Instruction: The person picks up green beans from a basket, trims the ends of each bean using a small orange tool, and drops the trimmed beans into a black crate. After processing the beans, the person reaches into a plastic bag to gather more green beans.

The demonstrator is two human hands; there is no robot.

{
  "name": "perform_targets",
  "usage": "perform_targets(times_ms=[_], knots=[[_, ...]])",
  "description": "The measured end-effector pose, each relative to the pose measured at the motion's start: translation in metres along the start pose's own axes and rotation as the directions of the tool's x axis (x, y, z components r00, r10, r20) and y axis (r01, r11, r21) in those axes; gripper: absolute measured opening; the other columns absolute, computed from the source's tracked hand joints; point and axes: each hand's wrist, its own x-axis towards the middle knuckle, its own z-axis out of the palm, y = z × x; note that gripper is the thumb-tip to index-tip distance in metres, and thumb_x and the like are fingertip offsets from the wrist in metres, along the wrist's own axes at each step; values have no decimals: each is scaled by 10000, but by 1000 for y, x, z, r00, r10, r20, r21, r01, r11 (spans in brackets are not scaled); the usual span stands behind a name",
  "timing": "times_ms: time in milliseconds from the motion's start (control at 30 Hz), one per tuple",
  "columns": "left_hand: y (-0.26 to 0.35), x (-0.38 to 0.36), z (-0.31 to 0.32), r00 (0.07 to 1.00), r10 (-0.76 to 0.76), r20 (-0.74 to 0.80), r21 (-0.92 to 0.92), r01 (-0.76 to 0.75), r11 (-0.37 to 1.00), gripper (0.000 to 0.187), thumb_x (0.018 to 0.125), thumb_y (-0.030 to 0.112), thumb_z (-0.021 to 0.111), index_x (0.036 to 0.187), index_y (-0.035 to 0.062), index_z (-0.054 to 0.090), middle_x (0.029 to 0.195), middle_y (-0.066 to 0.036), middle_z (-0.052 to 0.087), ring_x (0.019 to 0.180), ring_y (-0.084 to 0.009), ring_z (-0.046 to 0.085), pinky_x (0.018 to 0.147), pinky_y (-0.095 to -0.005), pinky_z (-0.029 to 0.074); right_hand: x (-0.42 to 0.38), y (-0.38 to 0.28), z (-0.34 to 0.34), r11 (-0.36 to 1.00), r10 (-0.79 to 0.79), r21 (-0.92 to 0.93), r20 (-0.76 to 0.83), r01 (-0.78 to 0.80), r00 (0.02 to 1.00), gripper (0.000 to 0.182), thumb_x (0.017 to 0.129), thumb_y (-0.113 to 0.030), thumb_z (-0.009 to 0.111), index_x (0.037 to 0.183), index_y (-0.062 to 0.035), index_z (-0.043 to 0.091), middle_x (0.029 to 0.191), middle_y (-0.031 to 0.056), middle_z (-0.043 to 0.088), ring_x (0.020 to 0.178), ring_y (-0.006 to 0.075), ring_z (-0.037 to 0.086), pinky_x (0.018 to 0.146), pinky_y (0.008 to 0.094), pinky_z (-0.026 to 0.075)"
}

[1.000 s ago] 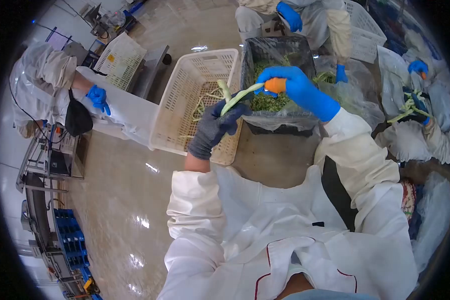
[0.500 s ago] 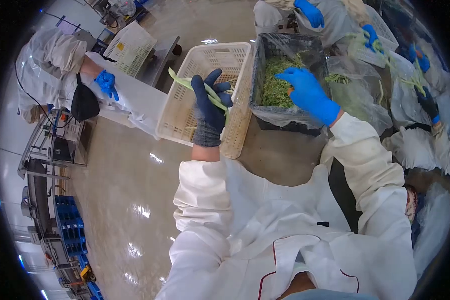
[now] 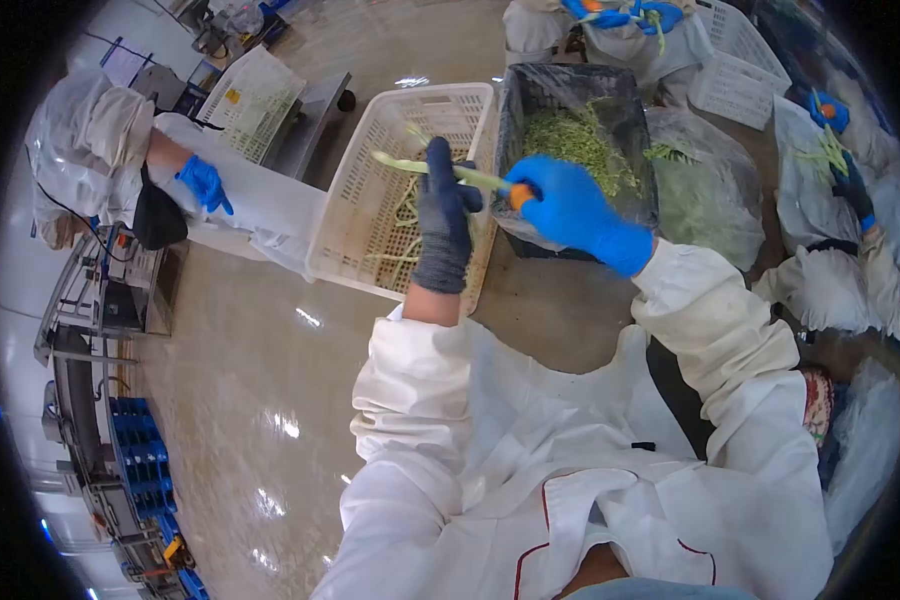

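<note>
My left hand, in a dark grey glove, is over the right side of a white plastic basket and grips a long pale green stalk. In a blue glove, my right hand is closed around a small orange-handled tool at the right end of the stalk. A few green stalks lie in the basket. Beside it stands a black crate, lined with clear plastic, that contains green trimmings. What the orange handle belongs to is hidden.
At the left, a person's blue-gloved hand hangs near a black pouch. Other people's gloved hands hold stalks at the top and right. A clear bag of greens lies right of the crate. Another white basket stands at the top right.
My right hand has moved left from over the trimmings to the stalk. The stalk now lies flatter between my hands. My left hand has shifted slightly right.
</note>
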Motion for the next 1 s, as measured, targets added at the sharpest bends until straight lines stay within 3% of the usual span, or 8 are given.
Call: perform_targets(times_ms=[67,167,267,433,633,767,867,1000], knots=[[4,10,-27,997,52,-57,-30,-54,998,436,963,75,446,1398,74,433,1195,-139,484,737,-138,544,580,-254,483,6,9,-20,961,-164,-237,-72,143,984,119,703,-149,650,785,-63,636,771,130,616,737,354,601,694,434,470],[12,18,-48,824,302,-479,441,-72,895,594,821,237,755,1308,17,496,1093,-46,579,806,-108,575,594,-251,475,12,19,-46,770,-407,-531,19,354,913,112,683,-173,654,728,-98,583,731,100,548,727,298,569,706,404,428],[37,-10,-22,696,675,-244,681,-372,631,666,715,165,833,1285,16,522,1067,-56,617,886,-177,607,746,-315,506,12,18,-49,649,-466,-623,127,437,875,129,689,-189,650,716,-109,552,720,82,519,732,267,550,726,379,407],[30,-22,0,719,514,467,680,-664,312,714,585,220,836,1244,106,585,1046,-117,630,838,-304,637,757,-403,508,9,8,-37,640,-537,-575,140,510,832,118,703,-183,645,752,-99,579,747,90,542,736,264,549,746,372,403],[23,-26,8,989,96,108,152,-112,982,270,796,125,735,1051,60,674,846,-45,658,621,-122,568,566,-261,433,5,8,-19,968,-128,189,-182,163,975,203,731,-157,652,919,-81,661,860,132,643,747,332,601,691,426,460],[51,-3,-34,967,128,-221,-158,-165,974,245,832,44,693,1073,39,652,792,-14,613,506,-75,481,448,-228,362,0,71,-20,995,9,-99,33,-6,999,197,757,-170,656,925,-67,674,879,146,661,791,354,633,704,448,493],[32,28,-96,821,415,-393,423,-239,874,329,830,76,697,1135,-2,603,818,-79,647,556,-108,531,486,-271,427,-1,98,-26,907,13,-420,-53,-34,999,186,776,-188,653,924,-79,686,890,150,660,829,345,643,736,454,505],[13,34,-111,901,153,-407,352,0,936,322,829,88,700,1124,-1,607,796,-69,637,523,-128,542,441,-288,424,6,106,-38,749,154,-651,-13,-125,988,216,809,-200,640,1001,-115,692,930,159,655,856,345,642,754,471,511]])
